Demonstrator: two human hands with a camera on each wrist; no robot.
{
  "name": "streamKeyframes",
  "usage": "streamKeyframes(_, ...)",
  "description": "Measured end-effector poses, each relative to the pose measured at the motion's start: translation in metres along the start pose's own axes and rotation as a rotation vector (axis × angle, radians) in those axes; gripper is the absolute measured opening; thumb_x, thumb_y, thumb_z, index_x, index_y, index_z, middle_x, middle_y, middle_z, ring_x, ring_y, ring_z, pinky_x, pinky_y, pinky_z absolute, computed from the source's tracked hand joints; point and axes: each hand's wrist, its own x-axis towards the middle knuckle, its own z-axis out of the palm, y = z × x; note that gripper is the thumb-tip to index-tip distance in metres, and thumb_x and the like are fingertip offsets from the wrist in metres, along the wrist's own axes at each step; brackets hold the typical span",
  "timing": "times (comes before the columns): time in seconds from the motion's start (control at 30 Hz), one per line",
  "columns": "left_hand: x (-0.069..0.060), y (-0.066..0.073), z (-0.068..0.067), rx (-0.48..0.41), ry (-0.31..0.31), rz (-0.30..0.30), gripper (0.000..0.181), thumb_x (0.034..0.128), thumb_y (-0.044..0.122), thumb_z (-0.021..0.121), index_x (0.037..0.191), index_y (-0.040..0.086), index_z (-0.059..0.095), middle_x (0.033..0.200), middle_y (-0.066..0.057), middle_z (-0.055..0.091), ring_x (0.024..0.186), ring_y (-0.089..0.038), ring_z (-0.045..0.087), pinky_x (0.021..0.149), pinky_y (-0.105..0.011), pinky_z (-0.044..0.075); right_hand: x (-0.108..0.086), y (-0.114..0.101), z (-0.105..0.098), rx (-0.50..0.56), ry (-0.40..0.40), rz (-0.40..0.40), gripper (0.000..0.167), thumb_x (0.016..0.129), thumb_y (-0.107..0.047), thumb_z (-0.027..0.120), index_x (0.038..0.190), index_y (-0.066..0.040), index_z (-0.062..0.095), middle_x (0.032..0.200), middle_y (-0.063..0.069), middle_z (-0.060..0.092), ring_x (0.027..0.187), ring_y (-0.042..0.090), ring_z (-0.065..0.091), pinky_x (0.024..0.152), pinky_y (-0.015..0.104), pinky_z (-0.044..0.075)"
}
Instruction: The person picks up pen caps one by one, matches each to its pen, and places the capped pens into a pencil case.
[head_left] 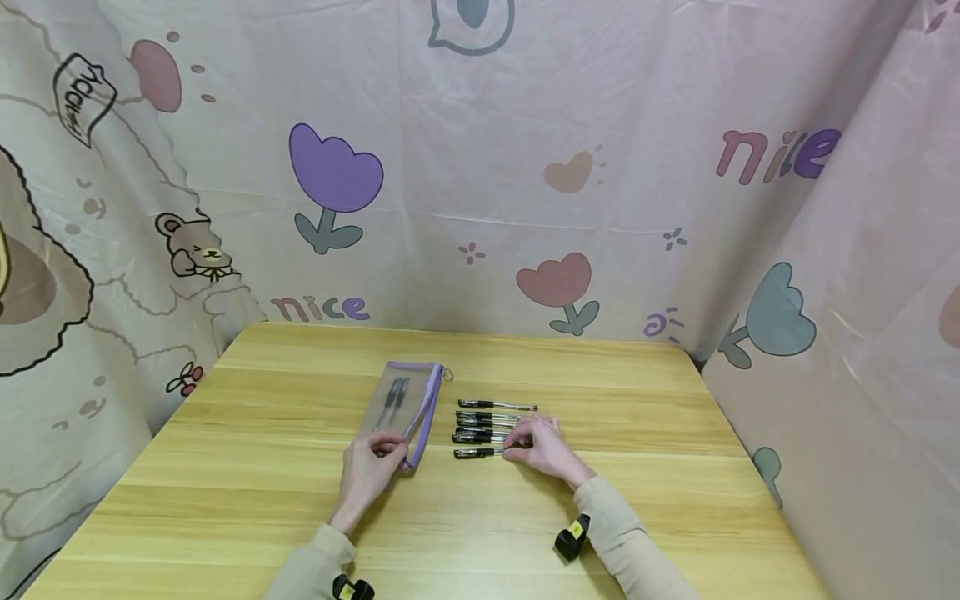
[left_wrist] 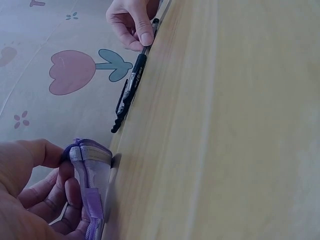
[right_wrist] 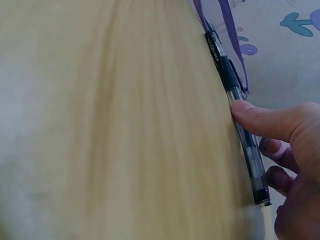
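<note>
A translucent zipper pencil pouch [head_left: 414, 390] with purple trim lies on the table, and two pens [head_left: 395, 398] show through its mesh. My left hand [head_left: 366, 477] pinches the pouch's near corner between thumb and forefinger, by the zipper end [left_wrist: 90, 170]. To the right, several black-capped clear gel pens [head_left: 483, 415] lie in a row, roughly parallel. My right hand [head_left: 546, 452] holds the nearest gel pen [head_left: 474, 453] by its clear barrel, thumb [right_wrist: 252, 114] on one side and fingers behind. The right hand partly hides the ends of the pens beyond.
The wooden table [head_left: 637, 508] spreads around both hands. Printed cloth [head_left: 465, 183] hangs behind the table and along both sides. A small ring [head_left: 448, 374] sits at the pouch's far corner. Black wrist devices [head_left: 572, 537] are worn at the sleeves.
</note>
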Motion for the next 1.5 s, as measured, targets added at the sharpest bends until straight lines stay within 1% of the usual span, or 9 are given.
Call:
streamKeyframes(0.23,0.000,0.000,0.000,0.000,-0.001,0.010,0.010,0.0806,0.004,0.071,0.088,0.004,0.078,0.078,-0.007,0.075,0.064,0.001,0.059,0.061,-0.016,0.047,-0.002,-0.001,-0.003,0.002,-0.008,-0.006,0.008,0.080,-0.022,0.083,0.085,-0.022,0.076,0.084,-0.011,0.069,0.088,0.006,0.050,0.091,0.037,0.026)
streamKeyframes(0.4,0.000,0.000,0.000,-0.002,0.002,0.011,0.010,0.0804,0.004,0.072,0.088,0.004,0.078,0.078,-0.007,0.076,0.064,0.002,0.059,0.062,-0.016,0.048,-0.002,-0.003,-0.007,-0.001,-0.023,0.002,0.006,0.083,-0.021,0.080,0.087,-0.021,0.075,0.081,-0.011,0.067,0.084,0.004,0.050,0.090,0.035,0.026)
streamKeyframes(0.67,0.000,0.000,0.000,-0.005,0.001,0.010,0.010,0.0811,0.004,0.072,0.089,0.004,0.078,0.079,-0.008,0.076,0.064,0.002,0.059,0.061,-0.016,0.048,-0.002,-0.009,-0.019,-0.001,-0.074,0.023,0.004,0.086,-0.019,0.077,0.088,-0.019,0.074,0.079,-0.009,0.066,0.078,0.003,0.051,0.090,0.037,0.026)
streamKeyframes(0.83,-0.001,0.000,-0.001,-0.007,-0.006,0.005,0.010,0.0815,0.004,0.072,0.089,0.003,0.078,0.080,-0.008,0.076,0.064,0.001,0.059,0.061,-0.016,0.048,0.000,-0.011,-0.024,0.009,-0.107,0.027,0.004,0.086,-0.018,0.077,0.089,-0.018,0.074,0.078,-0.008,0.067,0.075,0.000,0.049,0.090,0.036,0.026)
streamKeyframes(1.13,0.000,0.001,0.000,-0.011,-0.010,-0.005,0.010,0.0818,0.004,0.072,0.090,0.004,0.078,0.080,-0.007,0.076,0.065,0.001,0.059,0.061,-0.016,0.048,0.006,-0.014,-0.035,0.030,-0.167,0.006,0.007,0.092,-0.019,0.070,0.093,-0.012,0.073,0.072,-0.003,0.060,0.066,0.000,0.043,0.082,0.028,0.026)
streamKeyframes(1.23,0.000,0.001,0.000,-0.011,-0.010,-0.005,0.010,0.0818,0.004,0.071,0.089,0.004,0.078,0.080,-0.007,0.076,0.065,0.000,0.059,0.061,-0.016,0.048,0.011,-0.015,-0.036,0.062,-0.204,0.018,0.012,0.095,-0.018,0.067,0.096,-0.009,0.073,0.073,-0.003,0.059,0.065,0.001,0.043,0.074,0.023,0.034)
streamKeyframes(1.3,0.000,0.001,0.000,-0.009,-0.008,-0.004,0.010,0.0817,0.004,0.071,0.089,0.004,0.078,0.080,-0.007,0.076,0.065,0.001,0.059,0.061,-0.016,0.047,0.014,-0.017,-0.037,0.084,-0.231,0.023,0.013,0.097,-0.017,0.065,0.098,-0.007,0.073,0.074,-0.004,0.058,0.065,0.001,0.044,0.067,0.019,0.037)
streamKeyframes(1.37,0.000,0.001,0.000,-0.006,-0.006,-0.002,0.010,0.0815,0.004,0.071,0.089,0.004,0.078,0.079,-0.007,0.076,0.064,0.001,0.059,0.061,-0.016,0.047,0.018,-0.018,-0.037,0.098,-0.252,0.017,0.015,0.098,-0.016,0.063,0.097,-0.005,0.072,0.074,-0.005,0.057,0.065,0.002,0.045,0.060,0.017,0.039)
streamKeyframes(1.5,0.000,0.001,-0.001,0.000,-0.004,-0.002,0.010,0.0813,0.005,0.071,0.089,0.004,0.078,0.079,-0.006,0.076,0.064,0.001,0.059,0.061,-0.016,0.047,0.027,-0.021,-0.037,0.101,-0.298,0.007,0.017,0.099,-0.015,0.060,0.095,-0.002,0.071,0.072,-0.004,0.054,0.062,0.002,0.044,0.057,0.017,0.038)
